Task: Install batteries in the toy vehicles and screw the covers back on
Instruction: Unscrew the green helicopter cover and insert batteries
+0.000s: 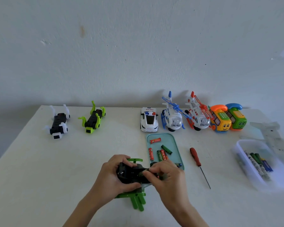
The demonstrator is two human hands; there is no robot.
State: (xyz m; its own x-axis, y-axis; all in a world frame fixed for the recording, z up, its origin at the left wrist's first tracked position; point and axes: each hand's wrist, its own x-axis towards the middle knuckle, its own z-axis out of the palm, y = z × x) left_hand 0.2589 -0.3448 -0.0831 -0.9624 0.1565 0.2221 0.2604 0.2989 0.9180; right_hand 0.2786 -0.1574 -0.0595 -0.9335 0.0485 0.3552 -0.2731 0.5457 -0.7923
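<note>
Here, left hand (112, 175) cupped around upturned green toy (131, 175), right hand (166, 176) fingertips pinching a battery (143, 172) over it.

I see a white table (72, 161) carrying two overturned toy cars (58, 122), a police car (149, 119), two helicopters (172, 117) and two toy phones (220, 119) along its far edge. Nearer lie a teal tray (174, 141) of batteries (155, 140), a red screwdriver (196, 158) just right of it, and a clear tub (246, 163) at the right.
</note>
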